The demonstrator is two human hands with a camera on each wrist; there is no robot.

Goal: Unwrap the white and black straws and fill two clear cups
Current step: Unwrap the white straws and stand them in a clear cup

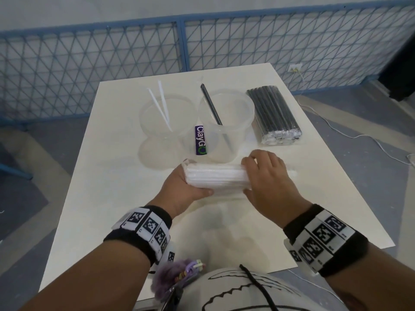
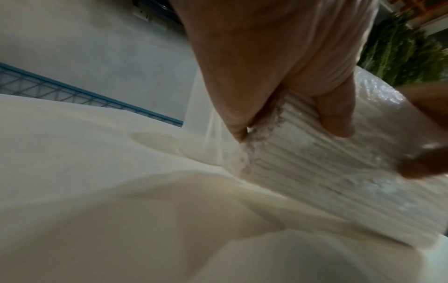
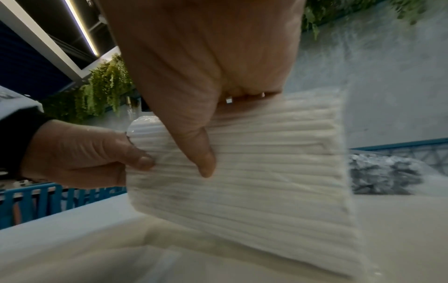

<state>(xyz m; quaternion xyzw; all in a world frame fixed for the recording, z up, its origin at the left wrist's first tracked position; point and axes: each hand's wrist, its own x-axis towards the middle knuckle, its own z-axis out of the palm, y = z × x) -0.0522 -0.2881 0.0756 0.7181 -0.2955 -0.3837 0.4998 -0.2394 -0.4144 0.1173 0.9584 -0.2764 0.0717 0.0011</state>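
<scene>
Left hand (image 1: pixel 186 187) clamped on left end of pack of white straws (image 1: pixel 216 177), thumb along near edge, fingers hidden under it. Right hand (image 1: pixel 267 176) wrapped over right end of same pack, fingers curled across top, thumb below. Pack held level, lengthwise left-right, above table (image 1: pixel 107 187), just in front of the cups.

Left wrist view: thumb and palm of left hand (image 2: pixel 278 67) pressing on ribbed pack (image 2: pixel 303 162), crinkled wrapper end visible beside thumb; not seen from head cam. Blurred fingertips of other hand at right edge. Right wrist view: underside of pack (image 3: pixel 254 172) w/ right thumb (image 3: pixel 201 153) laid across it, left hand (image 3: pixel 80 153) pinching far end, thumb on top. Black pack (image 3: pixel 383 174) blurred in bkgd there.

Beyond the hands, head view only: left cup (image 1: pixel 166 117) w/ two white straws (image 1: pixel 160 104) leaning inside; right cup (image 1: pixel 226 122) w/ one black straw (image 1: pixel 212 106) leaning inside. Purple label (image 1: pixel 200 140) reading "ClayGo" betw. the two cups. Pack of black straws (image 1: pixel 272 115) lying on table just right of right cup, well apart from the hands. Blue mesh fence (image 1: pixel 134 59) behind table. Cups stand directly behind held pack, close to its far edge.
</scene>
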